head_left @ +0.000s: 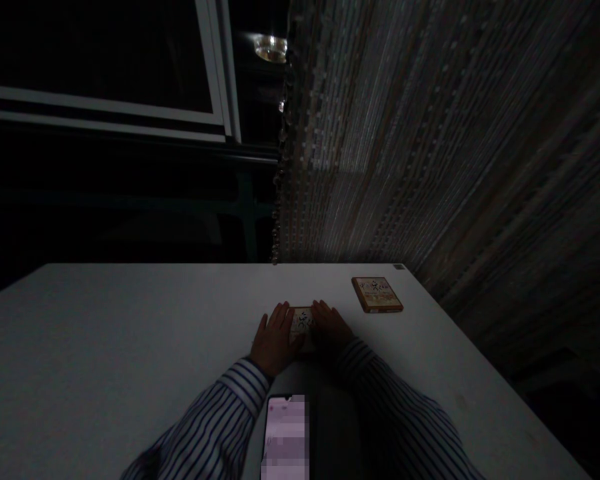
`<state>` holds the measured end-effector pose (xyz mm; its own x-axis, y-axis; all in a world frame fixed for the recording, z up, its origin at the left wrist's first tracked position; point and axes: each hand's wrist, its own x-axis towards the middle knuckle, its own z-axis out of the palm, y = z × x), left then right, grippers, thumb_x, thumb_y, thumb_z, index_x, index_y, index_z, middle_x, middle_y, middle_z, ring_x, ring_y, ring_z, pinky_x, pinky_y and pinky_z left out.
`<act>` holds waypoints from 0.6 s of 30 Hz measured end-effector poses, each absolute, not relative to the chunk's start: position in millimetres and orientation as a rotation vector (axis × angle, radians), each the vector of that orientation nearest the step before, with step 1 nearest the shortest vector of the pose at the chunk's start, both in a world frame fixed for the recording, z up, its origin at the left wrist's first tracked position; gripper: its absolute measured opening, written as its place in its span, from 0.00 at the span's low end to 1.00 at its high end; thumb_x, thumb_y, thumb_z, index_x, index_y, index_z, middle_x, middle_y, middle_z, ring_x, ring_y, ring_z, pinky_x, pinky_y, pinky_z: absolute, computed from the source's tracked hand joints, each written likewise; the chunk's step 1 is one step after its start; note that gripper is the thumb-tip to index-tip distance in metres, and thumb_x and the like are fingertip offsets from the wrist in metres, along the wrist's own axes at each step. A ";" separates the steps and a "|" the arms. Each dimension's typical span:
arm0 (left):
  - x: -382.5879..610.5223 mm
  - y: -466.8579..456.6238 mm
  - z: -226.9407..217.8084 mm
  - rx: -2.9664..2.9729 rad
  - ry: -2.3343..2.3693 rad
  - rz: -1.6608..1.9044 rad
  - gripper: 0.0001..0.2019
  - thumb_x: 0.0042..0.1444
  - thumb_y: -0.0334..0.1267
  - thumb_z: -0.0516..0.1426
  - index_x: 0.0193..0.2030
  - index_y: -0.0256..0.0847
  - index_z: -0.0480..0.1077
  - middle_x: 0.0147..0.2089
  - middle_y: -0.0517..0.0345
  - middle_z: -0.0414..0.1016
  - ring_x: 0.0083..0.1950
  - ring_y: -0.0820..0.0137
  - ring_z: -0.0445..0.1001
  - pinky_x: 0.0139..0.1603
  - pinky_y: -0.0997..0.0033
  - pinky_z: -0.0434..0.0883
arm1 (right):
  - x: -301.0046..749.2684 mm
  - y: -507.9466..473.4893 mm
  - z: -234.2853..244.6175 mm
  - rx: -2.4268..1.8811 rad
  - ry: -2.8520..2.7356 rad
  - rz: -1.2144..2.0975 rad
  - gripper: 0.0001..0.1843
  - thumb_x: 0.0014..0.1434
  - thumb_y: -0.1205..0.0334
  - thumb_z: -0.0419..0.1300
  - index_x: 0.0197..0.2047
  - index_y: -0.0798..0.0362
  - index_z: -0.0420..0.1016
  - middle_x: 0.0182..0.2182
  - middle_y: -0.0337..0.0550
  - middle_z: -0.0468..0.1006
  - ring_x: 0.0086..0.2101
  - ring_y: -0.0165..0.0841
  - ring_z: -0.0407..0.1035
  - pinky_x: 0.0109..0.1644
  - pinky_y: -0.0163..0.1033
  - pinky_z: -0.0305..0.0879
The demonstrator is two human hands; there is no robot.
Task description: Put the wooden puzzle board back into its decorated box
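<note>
A small flat printed box (301,321) with dark lettering on a pale cover lies on the white table, between my two hands. My left hand (277,341) rests over the box's left side, its fingers stretched forward and its thumb reaching across the lower part. Over the right side lies my right hand (331,327), fingers extended and angled to the left; its thumb is lost in shadow. Both palms face down, and the box's side edges are hidden under them. A phone (285,437) with a lit screen is just below my hands, nearest to me.
A second flat box (377,295) of similar look lies farther back on the right of the white table (130,347). Behind and to the right hangs a string curtain (360,153). A white-framed window (215,67) is at the upper left. The room is dim.
</note>
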<state>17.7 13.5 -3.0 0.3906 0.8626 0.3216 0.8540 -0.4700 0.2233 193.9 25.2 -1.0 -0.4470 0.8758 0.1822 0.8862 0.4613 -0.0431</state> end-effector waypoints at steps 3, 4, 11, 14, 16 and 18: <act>17.5 14.0 -4.2 2.605 1.615 0.631 0.28 0.52 0.49 0.47 0.58 0.37 0.51 0.61 0.45 0.50 0.62 0.59 0.46 0.56 0.50 0.52 | 193.7 18.9 -8.6 -1.481 -2.516 -0.127 0.25 0.55 0.64 0.47 0.55 0.64 0.55 0.55 0.60 0.57 0.55 0.45 0.48 0.52 0.54 0.53; 17.6 14.1 -4.7 2.607 1.620 0.636 0.28 0.52 0.50 0.47 0.58 0.37 0.52 0.61 0.45 0.50 0.62 0.59 0.46 0.56 0.50 0.52 | 194.3 17.4 -12.4 -1.443 -2.509 -0.129 0.25 0.55 0.64 0.47 0.55 0.64 0.55 0.54 0.60 0.57 0.55 0.45 0.48 0.51 0.53 0.54; 18.9 12.6 -6.5 2.575 1.624 0.708 0.25 0.55 0.46 0.45 0.56 0.35 0.53 0.61 0.42 0.51 0.61 0.58 0.48 0.55 0.50 0.54 | 199.5 17.9 -36.8 -1.361 -2.429 -0.147 0.24 0.57 0.63 0.43 0.57 0.62 0.51 0.55 0.58 0.55 0.57 0.43 0.44 0.51 0.54 0.55; 16.4 10.8 -7.3 2.508 1.626 0.780 0.21 0.56 0.40 0.44 0.54 0.31 0.56 0.59 0.39 0.54 0.59 0.60 0.54 0.54 0.54 0.58 | 200.3 19.9 -40.8 -1.331 -2.424 -0.165 0.24 0.58 0.63 0.43 0.57 0.64 0.51 0.56 0.59 0.54 0.57 0.43 0.43 0.51 0.53 0.55; 13.2 8.5 -6.8 2.459 1.614 0.841 0.19 0.56 0.36 0.43 0.52 0.30 0.59 0.57 0.39 0.58 0.57 0.62 0.58 0.53 0.58 0.61 | 200.6 21.2 -42.1 -1.309 -2.427 -0.167 0.24 0.58 0.63 0.43 0.56 0.65 0.51 0.56 0.60 0.54 0.57 0.44 0.43 0.51 0.53 0.56; 9.9 5.6 -4.7 2.415 1.602 0.881 0.17 0.56 0.34 0.43 0.50 0.32 0.61 0.54 0.42 0.63 0.54 0.64 0.62 0.52 0.61 0.63 | 200.8 22.7 -42.9 -1.283 -2.421 -0.175 0.24 0.58 0.64 0.43 0.56 0.66 0.52 0.55 0.61 0.55 0.57 0.44 0.43 0.51 0.53 0.56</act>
